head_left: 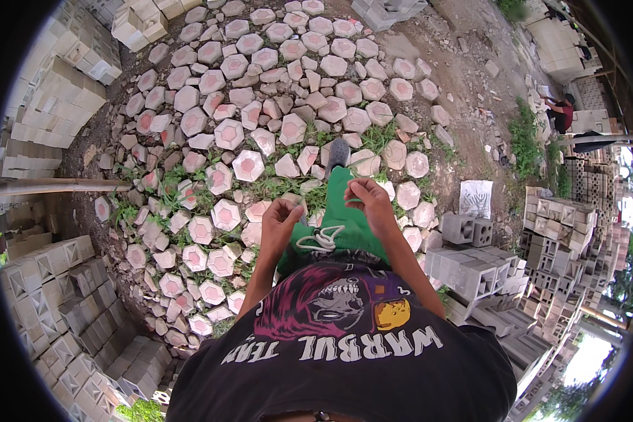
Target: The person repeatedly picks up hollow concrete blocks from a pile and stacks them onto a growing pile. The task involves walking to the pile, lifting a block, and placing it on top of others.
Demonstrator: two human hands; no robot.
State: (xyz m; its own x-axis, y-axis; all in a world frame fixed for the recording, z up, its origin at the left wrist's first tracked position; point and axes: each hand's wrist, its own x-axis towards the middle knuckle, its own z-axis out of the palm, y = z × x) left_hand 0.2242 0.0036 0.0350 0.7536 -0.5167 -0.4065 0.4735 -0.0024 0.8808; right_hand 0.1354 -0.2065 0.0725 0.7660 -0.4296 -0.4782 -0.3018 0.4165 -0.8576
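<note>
My left hand [281, 219] is held in front of my waist with its fingers curled in, and nothing shows in it. To its right, my right hand [370, 202] is bent inward with loosely curled fingers, also without a visible object. Both hands hang over my green trousers [343, 207], near the white drawstring [319, 238], but I see neither hand gripping it. One foot in a grey clog [338, 156] is set forward on the ground; the other foot is hidden.
Hexagonal pavers with reddish centres [248, 166] cover the ground among rubble and weeds. Block stacks stand left [60, 98] and right [471, 271]. A pole [63, 186] juts in from the left. A white sack [476, 199] lies right; beyond is a person in red [563, 116].
</note>
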